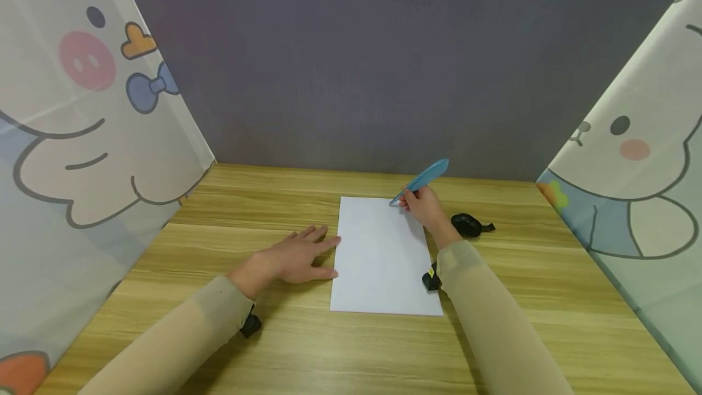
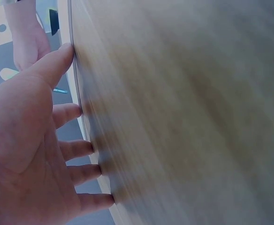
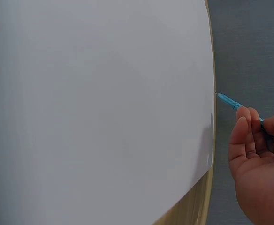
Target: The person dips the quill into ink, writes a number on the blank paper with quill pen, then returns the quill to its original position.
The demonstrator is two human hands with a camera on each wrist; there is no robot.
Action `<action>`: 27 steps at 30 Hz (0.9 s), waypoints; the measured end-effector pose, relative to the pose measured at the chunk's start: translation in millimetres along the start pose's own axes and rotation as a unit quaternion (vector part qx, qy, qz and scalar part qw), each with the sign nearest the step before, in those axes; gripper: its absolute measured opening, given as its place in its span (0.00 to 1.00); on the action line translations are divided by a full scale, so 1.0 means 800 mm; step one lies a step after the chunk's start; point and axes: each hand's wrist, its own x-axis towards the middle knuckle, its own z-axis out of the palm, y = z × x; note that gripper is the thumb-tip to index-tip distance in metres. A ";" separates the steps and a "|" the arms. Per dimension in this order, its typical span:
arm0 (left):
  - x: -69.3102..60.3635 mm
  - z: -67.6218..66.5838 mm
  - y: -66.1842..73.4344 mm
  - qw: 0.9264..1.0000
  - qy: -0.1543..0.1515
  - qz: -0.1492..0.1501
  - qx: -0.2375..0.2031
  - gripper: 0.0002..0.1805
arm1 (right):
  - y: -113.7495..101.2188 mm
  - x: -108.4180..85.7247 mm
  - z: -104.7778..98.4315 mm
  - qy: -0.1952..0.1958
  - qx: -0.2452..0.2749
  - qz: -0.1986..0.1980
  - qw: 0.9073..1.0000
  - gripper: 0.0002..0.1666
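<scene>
A blank white sheet of paper [image 1: 384, 261] lies on the wooden table. Spread on the table at its left edge, my left hand [image 1: 298, 258] touches the sheet with thumb and index fingertip; the left wrist view shows the hand [image 2: 29, 140] with fingers apart. My right hand [image 1: 425, 207] pinches a blue feather-shaped pen [image 1: 430, 174], its tip at the upper part of the paper. In the right wrist view the right hand [image 3: 261, 164] grips the pen [image 3: 227, 101] near its tip, which points at the far edge of the sheet [image 3: 104, 103].
Right of the paper lies a black oval object [image 1: 466, 225] with a short strap. The wooden table [image 1: 274, 194] ends at a dark grey panel [image 1: 373, 66]. Cartoon-printed white cloths [image 1: 49, 102] hang at left and right. Black wrist devices [image 1: 251, 325] sit under both sleeves.
</scene>
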 end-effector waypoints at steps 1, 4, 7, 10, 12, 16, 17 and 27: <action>0.000 0.000 0.000 1.000 0.000 0.000 0.000 0.46 | 0.000 0.000 0.000 0.001 -0.002 0.000 1.000 0.24; 0.001 0.000 0.000 1.000 -0.001 0.001 0.001 0.46 | 0.002 0.000 0.000 0.002 -0.007 -0.002 1.000 0.23; 0.001 0.001 -0.001 1.000 0.000 0.001 0.001 0.46 | 0.003 0.000 0.000 0.001 -0.013 -0.006 1.000 0.23; 0.002 0.002 -0.001 1.000 0.000 0.000 0.002 0.46 | 0.004 0.000 0.000 0.001 -0.011 -0.007 1.000 0.23; 0.002 0.002 -0.001 1.000 0.002 0.000 0.001 0.46 | 0.004 0.000 0.000 0.000 -0.010 -0.006 1.000 0.23; 0.001 0.001 0.000 1.000 0.003 0.000 -0.001 0.46 | 0.004 -0.001 -0.001 0.000 -0.011 -0.007 1.000 0.24; 0.001 0.001 0.001 1.000 0.003 0.000 -0.002 0.46 | 0.003 -0.001 -0.001 -0.001 -0.011 -0.007 1.000 0.24; 0.002 0.002 0.000 1.000 0.004 -0.002 0.002 0.46 | 0.003 -0.001 0.000 -0.003 -0.018 -0.005 1.000 0.26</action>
